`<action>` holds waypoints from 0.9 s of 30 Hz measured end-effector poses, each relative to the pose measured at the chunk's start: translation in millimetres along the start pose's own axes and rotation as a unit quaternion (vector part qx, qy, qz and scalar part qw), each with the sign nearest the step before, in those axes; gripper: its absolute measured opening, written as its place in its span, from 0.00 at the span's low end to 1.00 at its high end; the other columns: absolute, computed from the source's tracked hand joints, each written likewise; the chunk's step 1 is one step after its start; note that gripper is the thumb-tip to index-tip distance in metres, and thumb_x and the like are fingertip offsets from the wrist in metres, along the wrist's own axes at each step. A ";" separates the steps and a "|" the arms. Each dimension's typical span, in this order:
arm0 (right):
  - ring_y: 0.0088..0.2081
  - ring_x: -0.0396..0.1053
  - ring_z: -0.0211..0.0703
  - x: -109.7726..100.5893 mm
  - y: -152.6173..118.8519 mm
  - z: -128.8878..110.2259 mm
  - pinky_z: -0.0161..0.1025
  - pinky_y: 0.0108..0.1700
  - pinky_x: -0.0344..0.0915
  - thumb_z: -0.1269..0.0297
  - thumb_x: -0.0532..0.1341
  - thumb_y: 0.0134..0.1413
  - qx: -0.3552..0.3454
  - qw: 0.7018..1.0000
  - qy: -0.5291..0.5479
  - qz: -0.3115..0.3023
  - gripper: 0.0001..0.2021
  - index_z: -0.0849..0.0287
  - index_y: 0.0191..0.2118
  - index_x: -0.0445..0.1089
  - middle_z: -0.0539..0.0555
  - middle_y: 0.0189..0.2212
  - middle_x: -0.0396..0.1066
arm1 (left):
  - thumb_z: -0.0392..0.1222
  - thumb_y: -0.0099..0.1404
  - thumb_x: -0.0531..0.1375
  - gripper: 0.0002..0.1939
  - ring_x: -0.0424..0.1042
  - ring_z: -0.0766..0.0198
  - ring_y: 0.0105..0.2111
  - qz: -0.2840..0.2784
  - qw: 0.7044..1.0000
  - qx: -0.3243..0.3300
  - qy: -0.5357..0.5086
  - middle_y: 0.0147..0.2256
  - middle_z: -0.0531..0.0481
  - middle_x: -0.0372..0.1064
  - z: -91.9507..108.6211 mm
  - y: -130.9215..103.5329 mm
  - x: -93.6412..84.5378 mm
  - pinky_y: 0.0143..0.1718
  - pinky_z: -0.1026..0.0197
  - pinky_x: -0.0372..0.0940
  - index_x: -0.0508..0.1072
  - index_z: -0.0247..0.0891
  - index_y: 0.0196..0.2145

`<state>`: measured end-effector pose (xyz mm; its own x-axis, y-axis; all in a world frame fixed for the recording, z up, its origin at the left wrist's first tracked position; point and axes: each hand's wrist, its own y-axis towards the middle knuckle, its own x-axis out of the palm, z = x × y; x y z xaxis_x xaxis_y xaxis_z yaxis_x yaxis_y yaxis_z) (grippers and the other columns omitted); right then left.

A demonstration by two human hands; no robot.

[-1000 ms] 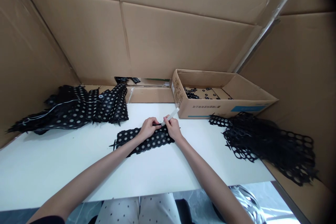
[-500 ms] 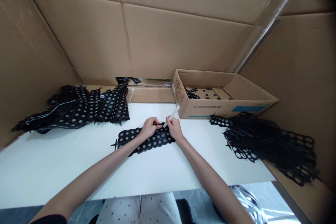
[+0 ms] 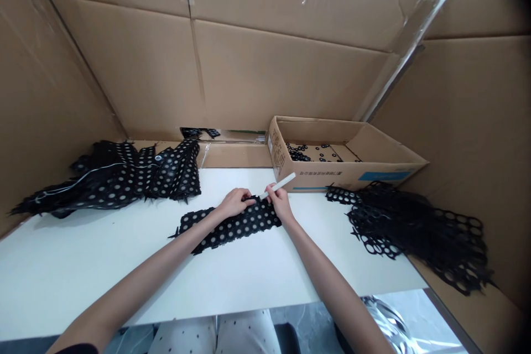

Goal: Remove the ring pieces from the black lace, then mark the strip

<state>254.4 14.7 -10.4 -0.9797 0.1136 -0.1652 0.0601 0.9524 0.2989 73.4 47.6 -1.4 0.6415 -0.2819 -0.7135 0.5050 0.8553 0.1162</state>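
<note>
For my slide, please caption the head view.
Right hand holds a white stick at a dotted black sheet; left hand touches its far edge.

I sit at what looks like a small workshop station: taped cardboard walls (image 3: 128,66) enclose a white tabletop (image 3: 232,282) bearing a dotted black strip (image 3: 244,225) before me, black heaps of similar material (image 3: 415,227) either side, and an open carton (image 3: 323,176) of small black rings (image 3: 295,152).

Single head-worn view, facing forward, down at left hand (image 3: 234,203), right hand (image 3: 281,204).
</note>
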 end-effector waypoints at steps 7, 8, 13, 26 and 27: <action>0.25 0.59 0.39 0.6 0.7 1.5 0.36 0.33 0.59 0.50 0.53 0.56 -0.007 1.000 -0.001 -0.012 0.17 0.58 0.24 0.61 0.47 0.18 0.57 | 0.45 0.53 0.62 0.08 0.67 0.61 0.31 0.058 0.998 -0.016 -0.036 0.28 0.50 0.72 -6.7 -0.2 12.7 0.36 0.60 0.60 0.73 0.38 0.27; 0.24 0.59 0.39 0.6 0.8 1.7 0.36 0.32 0.59 0.50 0.53 0.55 -0.005 1.000 0.001 -0.012 0.17 0.58 0.25 0.61 0.47 0.18 0.57 | 0.45 0.53 0.62 0.08 0.68 0.61 0.31 0.061 0.997 -0.015 -0.039 0.29 0.50 0.72 -7.6 -0.5 13.3 0.36 0.60 0.60 0.73 0.38 0.27; 0.24 0.58 0.38 1.0 -1.5 -0.8 0.35 0.30 0.58 0.52 0.53 0.55 -0.011 1.000 0.000 -0.020 0.15 0.58 0.27 0.63 0.47 0.18 0.57 | 0.43 0.54 0.61 0.07 0.67 0.61 0.32 0.061 0.997 -0.010 -0.041 0.30 0.49 0.71 -7.3 -0.7 13.8 0.37 0.59 0.60 0.72 0.37 0.27; 0.25 0.59 0.38 8.1 1.0 -1.2 0.34 0.31 0.57 0.55 0.54 0.55 -0.024 0.997 -0.055 -0.039 0.12 0.58 0.28 0.66 0.48 0.21 0.61 | 0.38 0.54 0.60 0.03 0.66 0.62 0.29 0.079 0.996 0.036 -0.035 0.27 0.49 0.68 -2.4 0.2 16.6 0.35 0.60 0.61 0.69 0.36 0.25; 0.26 0.60 0.38 9.0 1.7 -1.1 0.34 0.32 0.57 0.55 0.55 0.55 -0.026 0.997 -0.057 -0.040 0.12 0.58 0.28 0.66 0.48 0.22 0.62 | 0.37 0.54 0.60 0.03 0.66 0.62 0.29 0.081 0.995 0.038 -0.035 0.27 0.50 0.68 -1.8 0.2 16.7 0.35 0.60 0.60 0.69 0.36 0.25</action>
<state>245.5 17.1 -10.3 -0.9529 0.0725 -0.2946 -0.0295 0.9442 0.3280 83.1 43.8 -14.5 0.7553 -0.1757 -0.6314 0.4328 0.8572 0.2791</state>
